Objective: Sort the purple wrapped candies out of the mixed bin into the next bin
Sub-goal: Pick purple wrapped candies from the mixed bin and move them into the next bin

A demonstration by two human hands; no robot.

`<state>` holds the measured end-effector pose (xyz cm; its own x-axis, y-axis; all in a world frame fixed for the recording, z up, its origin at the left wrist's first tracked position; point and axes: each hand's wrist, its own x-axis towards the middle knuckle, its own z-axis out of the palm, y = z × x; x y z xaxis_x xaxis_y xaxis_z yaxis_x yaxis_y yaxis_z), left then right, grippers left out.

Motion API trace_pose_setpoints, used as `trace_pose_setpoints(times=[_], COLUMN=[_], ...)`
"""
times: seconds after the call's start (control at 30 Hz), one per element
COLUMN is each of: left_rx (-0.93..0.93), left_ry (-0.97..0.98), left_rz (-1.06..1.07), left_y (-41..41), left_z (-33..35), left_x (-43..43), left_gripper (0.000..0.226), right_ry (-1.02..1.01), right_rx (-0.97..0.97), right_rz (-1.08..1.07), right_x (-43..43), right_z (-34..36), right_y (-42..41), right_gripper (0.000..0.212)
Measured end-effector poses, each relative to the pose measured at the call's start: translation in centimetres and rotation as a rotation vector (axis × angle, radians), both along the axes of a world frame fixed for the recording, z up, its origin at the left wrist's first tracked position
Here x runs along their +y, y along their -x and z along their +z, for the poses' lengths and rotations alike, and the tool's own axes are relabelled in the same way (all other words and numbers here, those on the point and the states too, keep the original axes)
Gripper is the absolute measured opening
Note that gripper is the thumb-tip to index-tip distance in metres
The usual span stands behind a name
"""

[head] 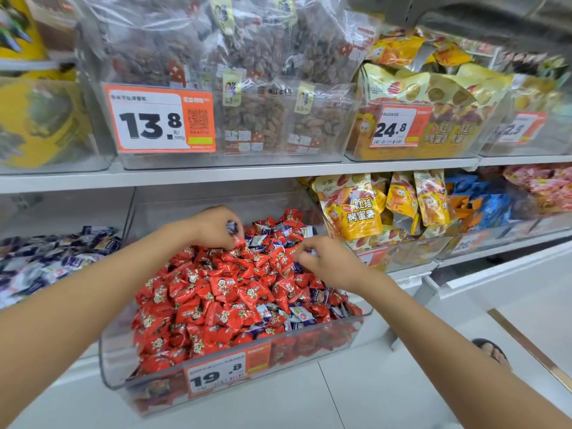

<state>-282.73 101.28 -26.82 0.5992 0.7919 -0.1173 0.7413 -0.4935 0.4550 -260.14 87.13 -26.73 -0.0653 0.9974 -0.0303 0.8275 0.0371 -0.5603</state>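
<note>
A clear mixed bin (117,360) on the lower shelf is heaped with red wrapped candies (216,292) and scattered purple wrapped candies (278,239). My left hand (213,226) is over the back of the heap, fingers curled round purple candies that peek out by the thumb. My right hand (325,258) reaches into the right side of the heap and pinches a purple candy at its fingertips. The bin to the left (55,258) holds a pile of purple and white wrapped candies.
A bin of yellow sweet-potato snack bags (359,209) stands right of the mixed bin, then blue and pink packets (495,202). The upper shelf carries clear bins of dried fruit (253,119) with price tags. A sandalled foot (492,351) shows on the white floor.
</note>
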Motion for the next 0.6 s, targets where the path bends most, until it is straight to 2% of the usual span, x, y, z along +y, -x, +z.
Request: trace_pose_setpoints(times=[0.07, 0.17, 0.23, 0.3, 0.37, 0.47, 0.6], left_rx=[0.076, -0.092, -0.127, -0.004, 0.147, 0.241, 0.28], left_ry=[0.06, 0.02, -0.056, -0.102, -0.176, -0.221, -0.29], left_rz=[0.017, 0.095, 0.072, 0.0, -0.042, -0.051, -0.116], left_y=[0.6, -0.4, -1.9, -3.4, -4.3, -4.6, -4.3], left_z=[0.7, 0.8, 0.0, -1.3, -2.2, -2.2, -1.9], left_x=[-0.3, -0.2, 0.0, 0.2, 1.0, 1.9, 1.9], left_gripper=[0.011, 0.015, 0.034, 0.063, 0.074, 0.068, 0.036], right_ry=[-0.055, -0.193, -0.284, -0.327, -0.314, -0.245, -0.207], right_rx=[-0.023, -0.127, -0.149, -0.08, -0.067, -0.04, 0.049], right_rz=[-0.014, -0.065, -0.098, -0.115, -0.109, -0.065, -0.091], right_x=[0.8, 2.4, 3.3, 3.6, 3.4, 2.9, 2.8], right_z=[0.5, 1.7, 2.5, 3.0, 3.1, 2.9, 2.6], right_y=[0.6, 1.4, 1.7, 1.4, 0.7, -0.4, -1.0], right_gripper=[0.025, 0.024, 0.012, 0.005, 0.002, 0.004, 0.009])
